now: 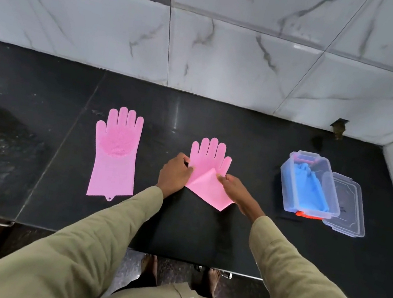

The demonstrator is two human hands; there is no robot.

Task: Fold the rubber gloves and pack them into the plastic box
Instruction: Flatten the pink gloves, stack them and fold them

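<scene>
1. A flat pink glove (116, 153) lies well to the left of the plastic box (310, 184) on the black counter (34, 147), its long axis running front to back, fingers pointing at the tiled wall (231, 58), cuff toward the person.
2. The left hand (175, 174), left of the box, presses its closed fingers on the middle glove's left edge.
3. The middle pink glove (209, 166), nearer the box, points its fingers at the wall; its cuff is skewed diagonally, one corner turned up.
4. The right hand (237, 191) pinches that turned-up corner between thumb and fingers.
5. The box stands open, long axis front to back, blue gloves (308, 188) inside.
6. The clear lid (346, 207) leans against the box's right side.
</scene>
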